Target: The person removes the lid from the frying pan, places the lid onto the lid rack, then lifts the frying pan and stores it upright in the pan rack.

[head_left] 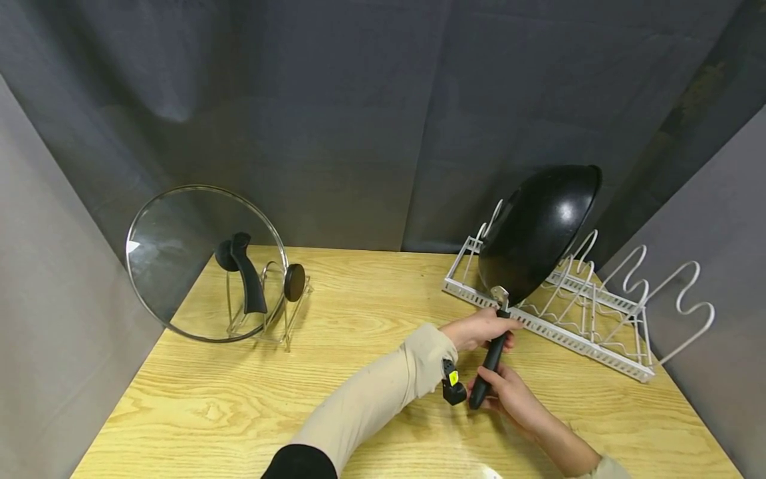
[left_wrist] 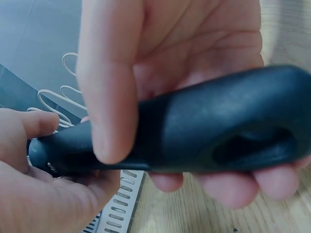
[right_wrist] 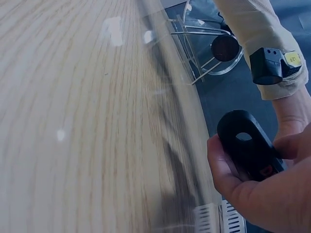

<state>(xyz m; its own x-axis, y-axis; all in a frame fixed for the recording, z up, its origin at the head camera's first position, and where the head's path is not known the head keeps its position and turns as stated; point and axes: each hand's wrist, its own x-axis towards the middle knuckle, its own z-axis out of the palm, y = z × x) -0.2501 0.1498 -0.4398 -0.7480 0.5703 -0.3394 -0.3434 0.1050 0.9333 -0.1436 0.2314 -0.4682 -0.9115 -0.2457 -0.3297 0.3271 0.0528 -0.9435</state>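
A black wok [head_left: 538, 226] stands tilted on edge in a white wire rack [head_left: 556, 336], its rounded underside toward me. Its long black handle [head_left: 493, 352] slants down toward the front of the table. My left hand [head_left: 479, 327] grips the handle close to the metal joint by the pan. Lower down, my right hand [head_left: 511, 399] holds the handle's end, with the thumb on top. In the left wrist view, fingers of the right hand [left_wrist: 194, 43] wrap under the handle beside its hanging hole. The right wrist view shows the handle's holed end [right_wrist: 243, 131] in the right hand.
At the left, a large glass lid [head_left: 179, 266] with a black handle [head_left: 248, 273] leans upright in a small wire stand [head_left: 287, 326] bearing a dark round disc [head_left: 294, 283]. White wavy dividers [head_left: 688, 293] rise from the rack's right end. Grey cloth walls [head_left: 335, 120] surround the wooden table [head_left: 209, 399].
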